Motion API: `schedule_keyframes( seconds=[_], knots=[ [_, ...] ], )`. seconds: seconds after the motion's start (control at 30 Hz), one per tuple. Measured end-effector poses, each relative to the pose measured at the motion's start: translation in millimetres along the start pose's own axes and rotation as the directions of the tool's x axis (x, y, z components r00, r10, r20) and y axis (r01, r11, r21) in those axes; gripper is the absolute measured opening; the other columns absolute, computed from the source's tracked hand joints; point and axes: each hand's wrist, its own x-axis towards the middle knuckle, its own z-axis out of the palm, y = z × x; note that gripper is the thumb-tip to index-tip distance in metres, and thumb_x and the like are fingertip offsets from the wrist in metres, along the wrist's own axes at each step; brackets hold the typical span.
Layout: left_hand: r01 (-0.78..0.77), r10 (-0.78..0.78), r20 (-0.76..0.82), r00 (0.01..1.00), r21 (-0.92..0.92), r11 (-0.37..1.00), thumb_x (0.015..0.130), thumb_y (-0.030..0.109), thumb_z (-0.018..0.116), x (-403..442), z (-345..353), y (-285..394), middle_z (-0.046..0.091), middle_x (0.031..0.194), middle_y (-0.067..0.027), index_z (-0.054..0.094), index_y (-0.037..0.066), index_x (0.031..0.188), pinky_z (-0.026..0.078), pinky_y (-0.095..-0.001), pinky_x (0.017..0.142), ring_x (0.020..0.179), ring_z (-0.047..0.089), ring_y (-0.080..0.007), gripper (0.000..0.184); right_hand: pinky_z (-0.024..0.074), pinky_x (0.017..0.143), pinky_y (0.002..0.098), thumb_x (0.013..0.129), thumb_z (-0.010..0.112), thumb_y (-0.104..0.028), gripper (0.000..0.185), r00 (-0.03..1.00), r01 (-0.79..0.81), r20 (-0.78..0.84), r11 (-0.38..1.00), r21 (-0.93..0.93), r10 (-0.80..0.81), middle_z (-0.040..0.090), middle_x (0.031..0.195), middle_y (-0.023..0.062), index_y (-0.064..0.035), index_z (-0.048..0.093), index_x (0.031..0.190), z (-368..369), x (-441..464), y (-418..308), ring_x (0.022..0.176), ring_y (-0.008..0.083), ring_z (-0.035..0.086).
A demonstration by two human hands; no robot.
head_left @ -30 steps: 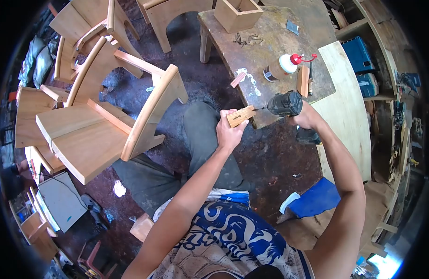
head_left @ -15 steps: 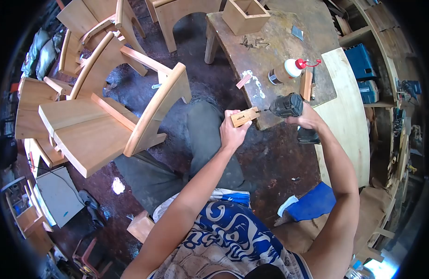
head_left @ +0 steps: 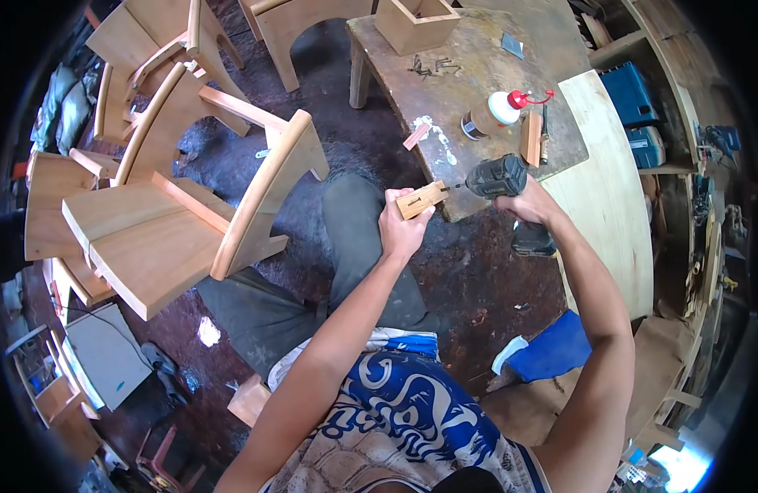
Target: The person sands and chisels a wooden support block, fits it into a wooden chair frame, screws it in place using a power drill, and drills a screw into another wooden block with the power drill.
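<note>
My left hand is closed around a small wooden block, which has a dark slot or screw mark on its upper face. A black cordless drill is gripped in my right hand, its bit pointing left at the block's end. The bit's tip meets or nearly meets the block; I cannot tell how deep it is. Both hands are by the near corner of the worktable. On the table close by are a glue bottle with a red cap, a small wood strip and white glue smears.
Several screws and an open wooden box sit toward the table's far side. A wooden stick lies by the bottle. A partly built wooden chair stands to my left, with more behind. Blue tool cases fill a right-hand shelf.
The view has shifted slightly, so the table and its items appear a little further left. The drill and block stay together in the same hands, with the bit still at the block's end.
</note>
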Motion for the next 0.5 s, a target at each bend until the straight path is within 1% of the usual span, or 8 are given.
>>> schedule_keyframes(
  seconds=[0.07,0.13,0.17,0.23,0.27,0.33,0.4,0.5],
  knots=[
    [-0.022,0.022,-0.006,1.0,-0.011,1.0,0.078,0.013,0.088,0.8,0.5,-2.8,0.07,0.112,-0.0133,0.051,0.004,0.107,0.056,-0.0375,0.09,0.1,0.071,-0.026,0.048,0.0498,0.102,0.0417,0.075,0.073,-0.024,0.056,0.999,-0.031,0.022,0.999,0.027,0.031,0.07,0.123,0.0184,-0.0088,0.064,0.129,1.2,-0.6,-3.1,0.114,0.0343,0.065],
    [-0.044,0.044,-0.011,0.999,-0.024,0.999,0.078,0.013,0.088,-0.2,1.1,-3.2,0.071,0.112,-0.0132,0.051,0.004,0.107,0.056,-0.0377,0.09,0.1,0.071,-0.026,0.047,0.0557,0.085,0.0413,0.074,0.073,-0.02,0.054,0.997,0.053,-0.05,0.998,0.029,-0.051,0.073,0.107,0.0159,-0.0084,0.065,0.127,3.2,-3.7,-4.2,0.093,0.0296,0.069],
    [-0.038,0.038,-0.008,0.999,-0.016,0.999,0.079,0.014,0.088,0.1,0.3,-2.3,0.071,0.111,-0.0133,0.051,0.004,0.107,0.056,-0.0379,0.09,0.099,0.072,-0.0264,0.047,0.0557,0.085,0.0413,0.074,0.073,-0.02,0.054,0.997,0.049,-0.055,0.998,0.032,-0.048,0.073,0.107,0.0159,-0.0084,0.065,0.127,1.3,-3.4,-5.4,0.093,0.0296,0.069],
    [-0.037,0.037,-0.002,0.999,-0.006,0.999,0.079,0.014,0.088,0.5,-0.1,-2.1,0.072,0.11,-0.0135,0.051,0.004,0.107,0.056,-0.0382,0.09,0.099,0.072,-0.0268,0.047,0.0534,0.061,0.0379,0.075,0.071,-0.015,0.05,0.989,-0.146,0.033,0.977,0.158,0.143,0.069,0.087,0.0109,-0.0075,0.066,0.124,-3.5,-0.7,-8.3,0.065,0.0216,0.064],
    [-0.048,0.048,-0.01,0.999,0.013,0.999,0.079,0.015,0.088,0.6,0.0,-3.0,0.072,0.11,-0.0137,0.052,0.004,0.107,0.057,-0.0387,0.089,0.099,0.072,-0.0275,0.047,0.0534,0.061,0.0379,0.075,0.071,-0.015,0.05,0.989,-0.146,0.03,0.976,0.161,0.143,0.069,0.087,0.0109,-0.0075,0.066,0.124,-3.3,-0.9,-8.9,0.065,0.0216,0.064],
    [-0.059,0.059,-0.016,0.998,0.027,0.998,0.079,0.015,0.088,-0.5,1.9,-3.6,0.072,0.109,-0.014,0.052,0.004,0.108,0.057,-0.0392,0.089,0.098,0.073,-0.0282,0.047,0.0451,0.046,0.034,0.076,0.07,-0.012,0.047,1.0,0.015,-0.028,0.982,0.188,-0.01,0.064,0.074,0.0066,-0.006,0.066,0.123,-4.1,-3.8,-7.7,0.05,0.0148,0.054],
    [-0.04,0.04,-0.004,0.999,-0.007,0.999,0.077,0.019,0.088,-0.6,1.1,-3.1,0.071,0.114,-0.0157,0.052,0.005,0.112,0.055,-0.0457,0.09,0.104,0.07,-0.0376,0.052,0.0462,0.047,0.0344,0.077,0.07,-0.013,0.048,1.0,-0.023,0.003,0.979,0.203,0.023,0.064,0.074,0.0075,-0.0053,0.065,0.124,-8.4,-1.6,-0.2,0.051,0.0158,0.056],
    [-0.043,0.043,0.002,0.999,0.004,0.999,0.078,0.019,0.087,-0.8,1.6,-5.8,0.071,0.114,-0.0159,0.051,0.005,0.114,0.055,-0.0466,0.091,0.104,0.07,-0.0378,0.053,0.0474,0.049,0.0353,0.077,0.07,-0.013,0.049,0.998,-0.057,0.044,0.975,0.213,0.048,0.066,0.076,0.0072,-0.005,0.064,0.125,-14.1,-1.7,-2.6,0.052,0.0175,0.057]
  ],
)
